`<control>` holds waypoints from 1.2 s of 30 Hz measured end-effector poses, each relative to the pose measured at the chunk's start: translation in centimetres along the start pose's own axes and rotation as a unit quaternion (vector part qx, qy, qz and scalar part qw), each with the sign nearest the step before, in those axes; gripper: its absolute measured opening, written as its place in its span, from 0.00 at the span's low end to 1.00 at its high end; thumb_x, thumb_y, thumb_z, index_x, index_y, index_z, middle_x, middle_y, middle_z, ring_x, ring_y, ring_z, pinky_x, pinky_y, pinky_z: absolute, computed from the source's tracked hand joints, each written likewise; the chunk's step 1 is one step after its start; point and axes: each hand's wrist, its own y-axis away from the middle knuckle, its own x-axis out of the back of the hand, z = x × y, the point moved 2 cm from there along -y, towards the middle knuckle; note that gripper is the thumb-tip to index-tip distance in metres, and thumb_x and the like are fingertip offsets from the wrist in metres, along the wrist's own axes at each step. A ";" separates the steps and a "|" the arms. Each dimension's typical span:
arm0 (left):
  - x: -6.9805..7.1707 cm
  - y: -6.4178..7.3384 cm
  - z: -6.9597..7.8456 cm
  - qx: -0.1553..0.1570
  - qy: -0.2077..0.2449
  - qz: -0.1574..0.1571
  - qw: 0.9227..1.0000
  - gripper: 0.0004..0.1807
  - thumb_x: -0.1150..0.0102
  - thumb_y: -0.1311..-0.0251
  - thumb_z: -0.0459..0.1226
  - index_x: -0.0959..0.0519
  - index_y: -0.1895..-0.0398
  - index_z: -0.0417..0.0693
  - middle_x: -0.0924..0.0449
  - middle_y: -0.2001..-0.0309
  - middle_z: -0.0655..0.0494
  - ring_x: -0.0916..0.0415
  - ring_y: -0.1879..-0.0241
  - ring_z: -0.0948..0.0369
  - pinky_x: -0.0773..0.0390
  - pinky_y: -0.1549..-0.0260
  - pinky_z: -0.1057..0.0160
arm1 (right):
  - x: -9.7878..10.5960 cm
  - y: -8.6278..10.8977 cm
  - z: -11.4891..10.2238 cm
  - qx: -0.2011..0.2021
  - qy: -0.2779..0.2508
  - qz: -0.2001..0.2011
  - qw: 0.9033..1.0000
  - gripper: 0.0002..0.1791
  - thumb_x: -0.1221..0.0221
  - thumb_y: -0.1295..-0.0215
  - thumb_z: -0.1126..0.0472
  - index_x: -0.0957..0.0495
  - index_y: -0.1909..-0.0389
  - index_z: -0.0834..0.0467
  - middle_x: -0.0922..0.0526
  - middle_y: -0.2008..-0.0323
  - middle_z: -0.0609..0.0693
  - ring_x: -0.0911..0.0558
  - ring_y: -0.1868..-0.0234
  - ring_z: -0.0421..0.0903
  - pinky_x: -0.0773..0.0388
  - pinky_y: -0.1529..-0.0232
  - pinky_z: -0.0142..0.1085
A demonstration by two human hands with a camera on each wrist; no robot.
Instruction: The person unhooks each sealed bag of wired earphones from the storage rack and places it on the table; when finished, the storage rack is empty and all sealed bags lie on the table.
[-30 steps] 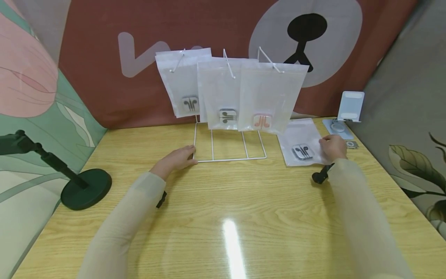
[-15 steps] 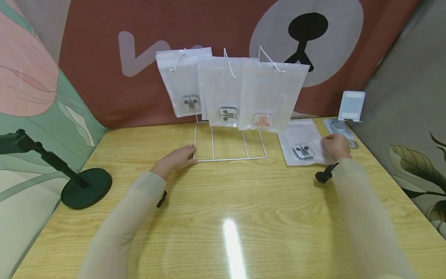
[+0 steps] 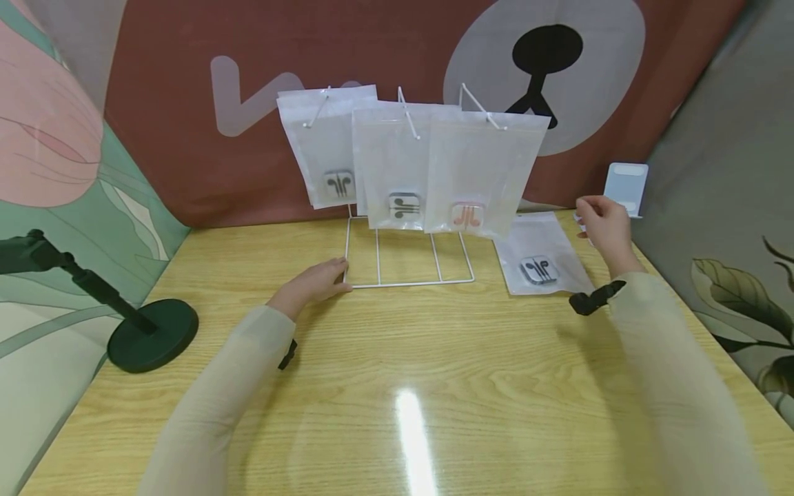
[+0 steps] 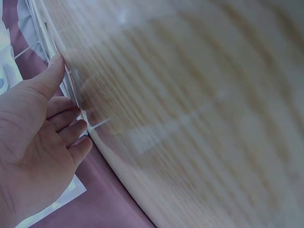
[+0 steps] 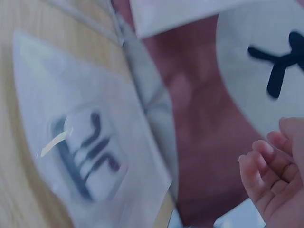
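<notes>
My left hand (image 3: 310,281) rests at the left front corner of a white wire display rack (image 3: 409,284), thumb and fingertips touching the wire. Clear bags (image 3: 486,158) with earphone cases hang from the rack's three hooks. To the right, one more clear bag (image 3: 536,238) lies flat on the table, a white case with dark earphones (image 3: 539,270) inside. My right hand (image 3: 608,231) is raised above the table beyond that bag's right edge, fingers loosely bent. Nothing shows between those fingers in the right wrist view, where the flat bag (image 5: 128,142) lies apart from them.
A pale blue phone stand (image 3: 625,184) stands at the back right, partly behind my right hand. On the left is a dark green round-based stand (image 3: 155,337). Printed cloth (image 3: 248,172) hangs behind the table.
My right hand has left the flat bag's right edge and risen up and back, now covering part of the phone stand. My left hand, the rack and the bags look the same.
</notes>
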 end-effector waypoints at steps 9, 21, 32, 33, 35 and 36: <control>-0.1 0.0 -0.1 0.002 -0.003 -0.004 1.000 0.34 0.52 0.33 0.46 0.45 0.34 0.31 0.52 0.33 0.34 0.55 0.33 0.44 0.53 0.35 0.51 | -2.4 3.5 -7.0 0.063 -0.054 -0.031 0.996 0.24 0.49 0.35 0.47 0.28 0.46 0.60 0.23 0.62 0.47 0.24 0.64 0.36 0.22 0.75 0.25; 0.1 -0.1 0.1 0.002 -0.002 -0.003 1.000 0.30 0.51 0.33 0.45 0.40 0.37 0.32 0.50 0.34 0.33 0.53 0.34 0.43 0.52 0.36 0.50 | -6.1 3.5 -8.9 0.088 -0.075 -0.091 0.989 0.26 0.43 0.38 0.49 0.29 0.43 0.60 0.22 0.54 0.49 0.24 0.58 0.40 0.21 0.75 0.27; -0.1 -0.3 0.0 0.002 -0.004 -0.002 1.000 0.23 0.51 0.34 0.45 0.34 0.45 0.35 0.50 0.33 0.34 0.53 0.33 0.44 0.52 0.35 0.50 | -8.3 3.5 -9.3 0.044 -0.116 -0.091 0.988 0.23 0.43 0.37 0.53 0.28 0.45 0.62 0.22 0.58 0.49 0.25 0.61 0.42 0.20 0.74 0.30; -0.1 -0.2 0.0 0.002 -0.004 -0.002 1.000 0.23 0.51 0.34 0.45 0.34 0.45 0.35 0.50 0.33 0.34 0.53 0.33 0.44 0.52 0.35 0.51 | -8.4 3.5 -9.2 0.042 -0.123 -0.088 0.988 0.23 0.43 0.37 0.53 0.27 0.46 0.63 0.22 0.59 0.49 0.25 0.61 0.41 0.20 0.74 0.30; 0.0 -0.2 0.0 0.000 -0.007 -0.001 1.000 0.26 0.51 0.34 0.45 0.36 0.42 0.34 0.50 0.33 0.33 0.53 0.33 0.44 0.52 0.35 0.51 | -8.6 3.4 -9.1 0.039 -0.136 -0.083 0.986 0.21 0.44 0.36 0.54 0.26 0.47 0.63 0.22 0.61 0.49 0.24 0.61 0.41 0.20 0.73 0.30; 0.0 -0.1 0.0 0.001 -0.007 -0.001 1.000 0.27 0.51 0.33 0.45 0.37 0.41 0.33 0.50 0.33 0.34 0.53 0.33 0.44 0.52 0.35 0.51 | -8.6 3.5 -9.1 0.040 -0.141 -0.080 0.986 0.21 0.44 0.36 0.54 0.26 0.48 0.64 0.22 0.62 0.48 0.24 0.61 0.41 0.20 0.72 0.30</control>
